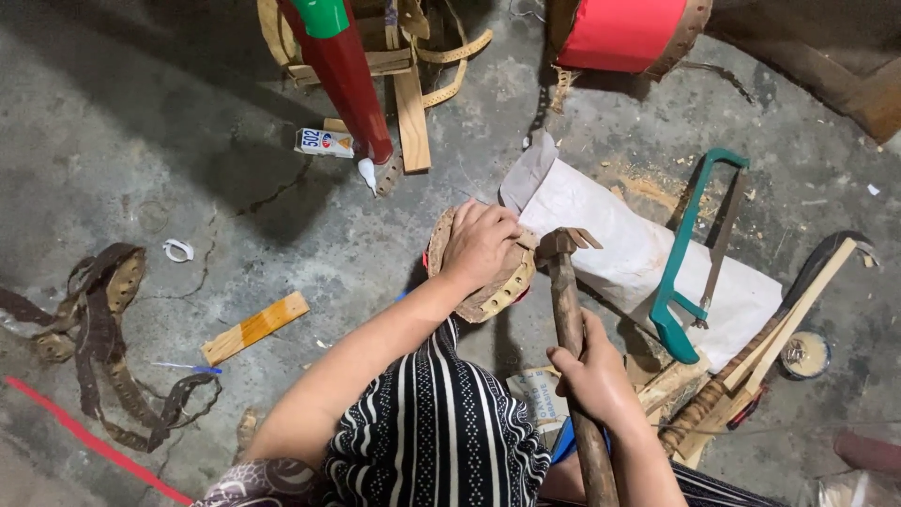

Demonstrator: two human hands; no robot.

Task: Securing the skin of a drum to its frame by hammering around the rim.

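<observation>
Pressing our left hand (481,242) flat on the round perforated leather piece (488,291), fingers spread over its top, we pin it to the concrete floor (188,113) at centre, just left of the white sheet (638,253). Our right hand (593,376) is closed round the wooden handle of the claw hammer (567,282), grip approx. mid-shaft — head hovering just beside the piece's right edge, close to our left fingertips. To strike well, we judge: keep fingers back from the rim, short controlled taps, head square to the edge, piece held so it can't rock. Green hacksaw (690,272) lies on the sheet to the right; leather straps (103,338) well apart, far left — red pole (343,75) stands at the far side.
</observation>
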